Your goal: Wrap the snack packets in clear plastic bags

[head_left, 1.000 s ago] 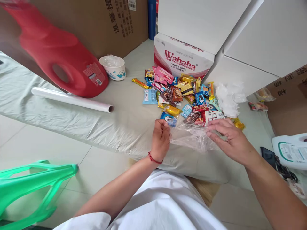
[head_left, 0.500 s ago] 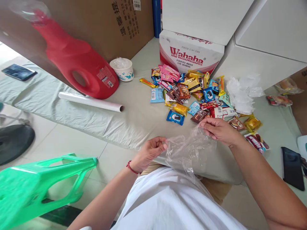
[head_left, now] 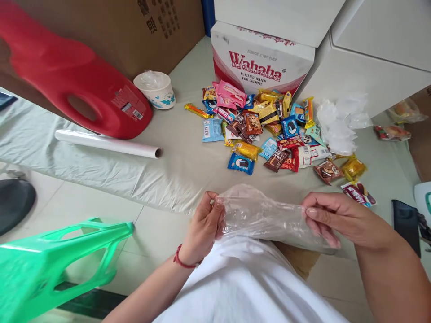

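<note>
A clear plastic bag (head_left: 262, 213) is stretched sideways between my two hands, low in front of my white shirt. My left hand (head_left: 208, 217), with a red bracelet at the wrist, pinches its left end between thumb and fingers. The right end is pinched by my right hand (head_left: 328, 217), its lower fingers partly behind the film. Beyond the bag lies a loose pile of wrapped snacks (head_left: 252, 123) in many colours. A blue snack packet (head_left: 240, 163) and a purple-and-white packet (head_left: 357, 194) lie closest to my hands.
Behind the snacks stands a Wahaha carton (head_left: 259, 63). Crumpled white plastic (head_left: 336, 125) lies to its right. On the left are a red jug (head_left: 111, 96), a paper cup (head_left: 156, 92) and a white roll (head_left: 107, 143). A green stool (head_left: 67, 255) stands below; a black phone (head_left: 406, 224) lies right.
My hands have moved apart, the right one going right and down. The bag, bunched before, is now drawn out wide between them. The view has shifted slightly.
</note>
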A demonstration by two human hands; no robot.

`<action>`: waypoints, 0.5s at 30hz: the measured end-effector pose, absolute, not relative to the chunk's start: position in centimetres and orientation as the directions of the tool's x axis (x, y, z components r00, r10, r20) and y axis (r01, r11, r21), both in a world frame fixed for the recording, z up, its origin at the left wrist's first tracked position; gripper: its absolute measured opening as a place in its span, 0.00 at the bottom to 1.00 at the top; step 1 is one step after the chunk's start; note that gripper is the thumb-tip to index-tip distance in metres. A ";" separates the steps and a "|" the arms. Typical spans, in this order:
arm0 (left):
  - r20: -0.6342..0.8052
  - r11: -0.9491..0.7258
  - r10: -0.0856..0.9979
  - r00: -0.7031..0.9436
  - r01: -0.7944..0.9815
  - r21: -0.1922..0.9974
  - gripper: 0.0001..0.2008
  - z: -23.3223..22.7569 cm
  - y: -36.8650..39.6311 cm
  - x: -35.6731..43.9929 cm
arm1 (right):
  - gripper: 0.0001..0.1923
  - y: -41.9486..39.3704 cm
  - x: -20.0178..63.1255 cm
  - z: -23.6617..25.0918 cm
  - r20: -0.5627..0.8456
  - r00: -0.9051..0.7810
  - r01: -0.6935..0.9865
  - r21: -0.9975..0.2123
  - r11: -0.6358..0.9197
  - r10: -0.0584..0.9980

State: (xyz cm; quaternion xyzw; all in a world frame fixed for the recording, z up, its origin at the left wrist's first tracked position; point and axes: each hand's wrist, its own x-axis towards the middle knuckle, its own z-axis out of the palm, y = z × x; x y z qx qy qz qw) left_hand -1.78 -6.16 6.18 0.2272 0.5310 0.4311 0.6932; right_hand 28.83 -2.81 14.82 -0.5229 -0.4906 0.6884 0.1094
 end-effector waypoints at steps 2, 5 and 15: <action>-0.504 0.500 0.862 0.062 -0.275 0.821 0.23 5.2 -6.1 -2.1 | 0.21 -1.9 28.8 14.1 -0.600 -0.431 0.393 -0.797 -0.458 0.674; -0.421 0.416 0.902 -0.093 -0.068 0.907 0.21 3.2 -4.6 -2.7 | 0.23 1.5 28.7 10.3 -0.534 -0.354 0.414 -0.826 -0.383 0.768; -0.384 0.413 0.908 -0.165 0.215 0.885 0.15 1.2 -1.3 -2.9 | 0.16 4.8 28.7 8.4 0.163 0.283 0.625 -0.779 -0.053 0.945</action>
